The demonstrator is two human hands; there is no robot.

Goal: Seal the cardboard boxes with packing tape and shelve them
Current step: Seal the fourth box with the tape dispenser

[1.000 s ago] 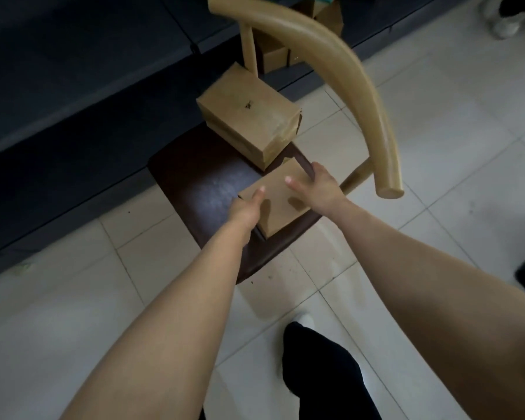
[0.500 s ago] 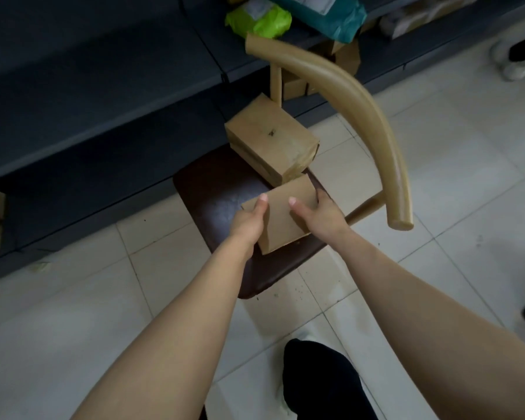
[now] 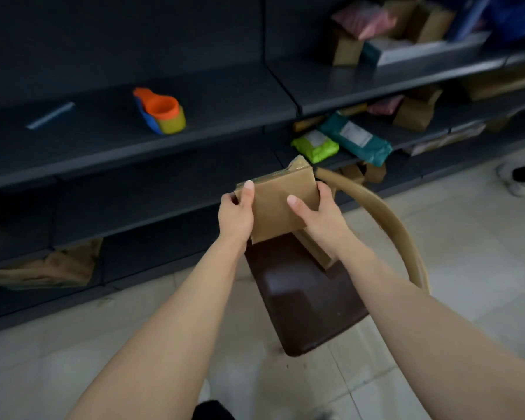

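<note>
Holding a cardboard box between both hands, the person faces dark shelving, with the box raised clear of the chair seat below it.

The left hand grips the box's left edge, thumb laid flat on the top face and the other fingers tucked underneath, out of sight. The right hand grips the right edge likewise, thumb across the face and fingers curled round the side. Neither hand is free.

The box face is broad and near square, tipped so that the far edge sits higher and points at the shelving. A glossy strip of tape shows at the far corner, so the box is judged sealed, though the underside cannot be checked.

Governing relation: the shelving lies directly beyond the box, forward of both hands. Bare shelf boards run ahead and to the left, on the left hand's side. To the right the boards carry a green parcel and a teal parcel. Both hands reach about equally far, and neither is clearly nearer.

A second box rests on the chair seat under the right wrist, partly hidden. The curved chair back stands just right of the right hand and is judged the one obstruction to watch. What looks like a tape dispenser, orange, blue and yellow, sits on an upper board, well apart from the hands.
</note>
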